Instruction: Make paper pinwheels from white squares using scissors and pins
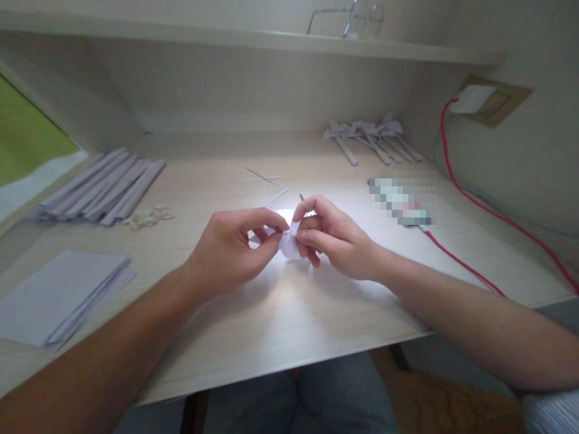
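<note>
Pinching small folded paper [289, 244], left hand [235, 247] and right hand [335, 238] grip tight; paper shape mostly hidden by fingers.

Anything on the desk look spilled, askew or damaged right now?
Nothing looks damaged. Both hands, left hand and right hand, pinch a small folded paper piece. A few thin paper slivers lie loose behind them, and small scraps sit scattered beside the rolled paper tubes.

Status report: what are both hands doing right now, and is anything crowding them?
Left hand and right hand both pinching small folded paper piece above desk. Nothing crowding; paper sheets far left.
</note>
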A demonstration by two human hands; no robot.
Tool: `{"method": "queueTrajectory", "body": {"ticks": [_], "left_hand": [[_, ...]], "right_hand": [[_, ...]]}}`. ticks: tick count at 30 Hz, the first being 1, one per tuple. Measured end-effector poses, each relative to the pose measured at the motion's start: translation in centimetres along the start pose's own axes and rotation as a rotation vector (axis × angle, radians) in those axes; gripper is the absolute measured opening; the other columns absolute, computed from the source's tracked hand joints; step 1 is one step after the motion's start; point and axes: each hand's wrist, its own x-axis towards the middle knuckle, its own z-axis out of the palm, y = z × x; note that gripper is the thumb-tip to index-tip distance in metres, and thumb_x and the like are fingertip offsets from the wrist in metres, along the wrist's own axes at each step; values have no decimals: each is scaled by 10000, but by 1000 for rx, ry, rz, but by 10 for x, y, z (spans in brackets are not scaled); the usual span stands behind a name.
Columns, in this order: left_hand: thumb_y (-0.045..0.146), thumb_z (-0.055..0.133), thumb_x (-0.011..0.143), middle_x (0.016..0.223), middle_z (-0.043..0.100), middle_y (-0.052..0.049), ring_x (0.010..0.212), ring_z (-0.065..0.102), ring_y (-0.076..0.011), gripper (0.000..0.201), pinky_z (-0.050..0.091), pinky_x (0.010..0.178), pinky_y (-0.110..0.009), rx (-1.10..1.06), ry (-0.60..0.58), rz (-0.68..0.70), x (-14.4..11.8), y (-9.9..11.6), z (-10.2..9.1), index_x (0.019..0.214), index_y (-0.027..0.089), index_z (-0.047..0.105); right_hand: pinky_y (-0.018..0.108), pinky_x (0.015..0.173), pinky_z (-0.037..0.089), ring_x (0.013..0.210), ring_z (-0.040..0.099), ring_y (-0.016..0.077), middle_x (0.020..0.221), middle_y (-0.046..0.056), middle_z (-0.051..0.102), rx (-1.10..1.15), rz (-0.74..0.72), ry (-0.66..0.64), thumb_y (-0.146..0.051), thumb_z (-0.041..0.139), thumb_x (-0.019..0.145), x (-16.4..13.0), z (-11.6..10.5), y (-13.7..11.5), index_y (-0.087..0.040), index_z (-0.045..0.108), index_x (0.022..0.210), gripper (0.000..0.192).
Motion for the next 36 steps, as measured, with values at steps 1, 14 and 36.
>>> {"method": "queueTrajectory", "body": {"ticks": [1,14,36], "left_hand": [[88,668,829,728,723,50,589,606,-80,178,458,562,-206,-11,-1,2,0,1,0,909,214,765],[116,685,823,842,713,7,816,651,-163,143,501,755,-306,90,86,35,2,3,-1,936,201,709],[104,729,829,864,731,-17,829,649,-203,191,527,781,-373,251,205,292,0,2,4,980,211,681]], "right_hand": [[241,508,416,555,567,119,701,-57,619,7,1,-8,-130,509,942,0,0,0,-231,453,1082,181],[239,519,433,648,648,128,835,-12,725,-130,-17,11,-205,549,1001,-1,2,0,-239,457,1127,159],[292,660,549,719,663,141,855,34,719,-187,-123,196,-299,754,919,0,6,-7,-150,709,962,161]]}}
